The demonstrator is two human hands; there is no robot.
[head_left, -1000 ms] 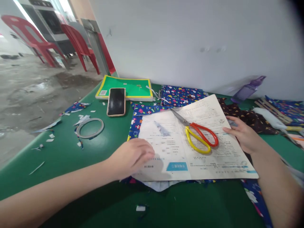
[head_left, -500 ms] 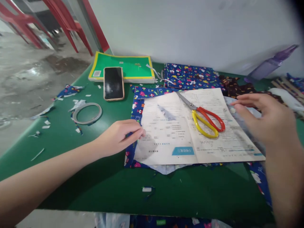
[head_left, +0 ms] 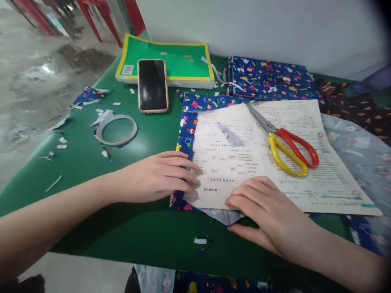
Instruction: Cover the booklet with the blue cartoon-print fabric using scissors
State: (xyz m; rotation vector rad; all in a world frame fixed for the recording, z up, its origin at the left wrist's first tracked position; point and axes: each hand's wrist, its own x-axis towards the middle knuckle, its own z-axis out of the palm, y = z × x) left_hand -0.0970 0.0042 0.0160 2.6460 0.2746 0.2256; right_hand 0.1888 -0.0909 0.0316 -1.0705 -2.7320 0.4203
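Left hand (head_left: 159, 177) and right hand (head_left: 264, 209) — grips flat, empty — press one sheet (head_left: 244, 160) bearing one scissors (head_left: 275, 134).

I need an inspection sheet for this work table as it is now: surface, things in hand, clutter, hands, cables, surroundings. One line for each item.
Surface: green table, littered on its left side.
Job's things: printed sheet lies over blue patterned cloth; scissors lie closed on the sheet.
Clutter: phone partly on green book; tape ring; scraps at the left; folded blue cloth, brown cloth, pale cloth at the back and right.
Hands: left hand flat on the sheet's left edge; right hand flat on its near edge; neither grips anything.
Cables: nothing seen.
Surroundings: white wall behind; concrete floor and red chairs to the left.
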